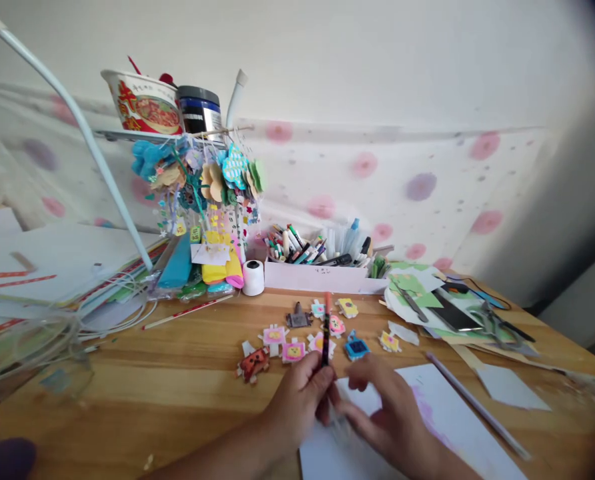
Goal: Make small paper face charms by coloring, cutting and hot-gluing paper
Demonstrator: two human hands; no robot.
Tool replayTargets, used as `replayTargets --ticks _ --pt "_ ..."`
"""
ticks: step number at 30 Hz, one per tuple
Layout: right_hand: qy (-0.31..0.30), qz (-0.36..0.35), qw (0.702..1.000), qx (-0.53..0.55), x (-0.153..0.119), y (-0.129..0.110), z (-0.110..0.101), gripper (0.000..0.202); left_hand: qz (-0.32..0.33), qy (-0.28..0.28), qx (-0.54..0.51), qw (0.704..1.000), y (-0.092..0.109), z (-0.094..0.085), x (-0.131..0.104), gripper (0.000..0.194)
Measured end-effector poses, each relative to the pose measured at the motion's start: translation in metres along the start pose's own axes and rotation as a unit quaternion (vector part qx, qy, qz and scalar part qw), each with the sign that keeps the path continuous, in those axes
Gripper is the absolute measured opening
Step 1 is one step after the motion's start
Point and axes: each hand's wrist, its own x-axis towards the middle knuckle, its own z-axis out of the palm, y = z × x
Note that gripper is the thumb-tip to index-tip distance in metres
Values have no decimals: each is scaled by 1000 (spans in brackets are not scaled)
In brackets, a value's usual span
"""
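My left hand (300, 397) is closed around a dark, slim pen (326, 337) that stands upright with its reddish end on top. Close against its right side is my right hand (390, 413), fingers bent, the thumb near the pen's lower end. Something pale and blurred shows between the hands, too unclear to name. Below them lies white paper (442, 400) with faint purple marks. Just beyond the hands are several small paper figures, among them a red one (255, 363), a blue one (356, 347) and a yellow one (348, 307).
A long box of pens (322, 275) stands at the back beside a white thread spool (253, 277). Paper scraps, scissors and a dark phone (455, 312) lie at right. A pale rod (477, 405) rests along the paper. Hanging crafts and a lamp arm (90, 143) are at left.
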Motion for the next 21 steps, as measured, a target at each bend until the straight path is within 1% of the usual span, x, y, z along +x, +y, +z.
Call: replayTargets --ticks 1,2,3,4,5,6,7,8,9,11,13,16,19,21 --pt "23 76 995 59 -1 4 -2 28 28 -24 87 996 2 -2 -1 39" --pt "19 149 981 124 -1 7 -4 33 59 -47 167 983 4 -3 -2 35" --pt "-2 214 958 189 -3 10 -4 35 87 -66 232 966 6 -4 -3 30" --pt "-29 268 928 256 -5 13 -4 35 104 -82 282 950 9 -3 -5 26" --pt "-47 311 895 317 -7 15 -4 34 105 -100 314 938 12 -3 -6 23" --pt "-50 345 863 366 -9 16 -4 34 94 -109 337 931 14 -2 -7 23" --pt "-33 371 836 404 -10 18 -5 34 78 -113 357 924 17 -2 -8 25" --pt "-6 389 814 431 -10 20 -7 33 65 -122 372 918 20 -1 -9 28" --pt "19 399 800 447 -9 23 -10 31 58 -127 381 914 22 -2 -9 30" --pt "71 411 780 466 -5 31 -20 30 22 -123 378 917 26 -4 -8 39" --pt "116 413 764 481 1 39 -31 33 -6 -119 369 922 29 -8 -8 42" --pt "135 418 749 496 6 43 -39 31 12 -115 362 925 29 -10 -8 41" --pt "138 418 740 508 4 39 -35 29 25 -108 374 921 25 -8 -7 37" --pt "140 417 735 516 2 38 -32 30 29 -103 398 911 20 -6 -7 31"
